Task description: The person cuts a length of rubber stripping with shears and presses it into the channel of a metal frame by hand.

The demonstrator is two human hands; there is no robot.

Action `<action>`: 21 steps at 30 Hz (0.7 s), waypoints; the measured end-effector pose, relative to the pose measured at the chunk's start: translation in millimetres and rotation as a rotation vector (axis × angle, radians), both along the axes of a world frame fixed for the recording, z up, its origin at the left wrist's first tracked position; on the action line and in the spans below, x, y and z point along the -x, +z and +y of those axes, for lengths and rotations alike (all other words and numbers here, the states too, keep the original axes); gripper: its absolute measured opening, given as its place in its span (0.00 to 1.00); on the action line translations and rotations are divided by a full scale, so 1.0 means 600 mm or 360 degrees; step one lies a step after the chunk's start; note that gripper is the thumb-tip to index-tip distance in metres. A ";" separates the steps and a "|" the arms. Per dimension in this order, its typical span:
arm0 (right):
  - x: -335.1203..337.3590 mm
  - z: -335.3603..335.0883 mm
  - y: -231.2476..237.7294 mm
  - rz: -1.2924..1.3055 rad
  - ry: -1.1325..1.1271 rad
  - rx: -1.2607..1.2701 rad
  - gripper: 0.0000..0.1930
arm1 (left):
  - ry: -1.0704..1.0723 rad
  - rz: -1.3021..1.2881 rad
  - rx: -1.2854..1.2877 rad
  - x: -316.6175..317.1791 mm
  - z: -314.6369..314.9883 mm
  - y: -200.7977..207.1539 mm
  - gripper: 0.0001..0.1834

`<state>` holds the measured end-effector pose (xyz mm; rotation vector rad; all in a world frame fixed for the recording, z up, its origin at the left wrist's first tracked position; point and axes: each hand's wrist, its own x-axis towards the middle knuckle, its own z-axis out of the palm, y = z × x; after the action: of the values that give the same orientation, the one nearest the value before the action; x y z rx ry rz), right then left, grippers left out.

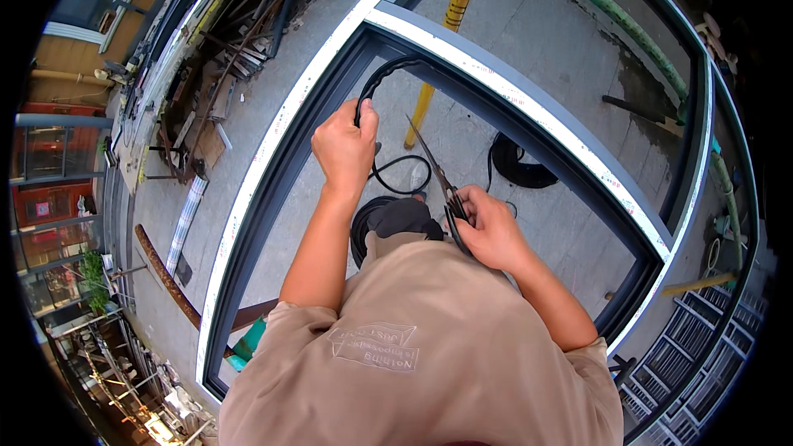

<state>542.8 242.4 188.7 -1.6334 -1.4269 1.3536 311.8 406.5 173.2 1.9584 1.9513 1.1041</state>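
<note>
My left hand [345,144] is closed, pinching a black rubber sealing strip [385,70] near the upper left corner of a large window frame [281,128]. Past my fingers the strip arches up to the frame's inner edge; its loose length loops down toward the ground. In my right hand [493,227] are scissors [438,167] with black handles, the long dark blades nearly together and pointing up and left toward the strip. The blades are apart from the strip. White printed film covers the dark grey frame, which surrounds my arms and body.
Coiled black strip [522,163] lies on the concrete at right. A yellow post [423,103] and a green pipe [607,4] support the frame from below. Scrap metal and boards [219,74] are heaped at far left. Stacked metal frames [694,347] stand at lower right.
</note>
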 end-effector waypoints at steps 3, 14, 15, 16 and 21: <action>0.018 0.014 0.005 0.0053 0.0067 0.0096 0.17 | -0.0083 0.0041 -0.0061 0.002 -0.020 0.004 0.12; 0.035 0.054 0.049 -0.0097 0.0192 0.0340 0.29 | -0.0257 0.0088 -0.0126 0.009 -0.042 -0.027 0.12; 0.038 0.056 0.049 -0.0086 0.0190 0.0359 0.29 | -0.0275 0.0080 -0.0116 0.009 -0.042 -0.026 0.12; 0.041 0.056 0.048 -0.0075 0.0189 0.0378 0.29 | -0.0292 0.0072 -0.0106 0.008 -0.043 -0.024 0.12; 0.057 0.060 0.037 -0.0051 0.0192 0.0361 0.29 | -0.0297 0.0078 -0.0048 0.008 -0.043 -0.021 0.13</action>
<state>508.8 278.6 211.0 -1.7410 -1.4539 1.6148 307.2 381.0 160.8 2.1509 1.7402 1.0523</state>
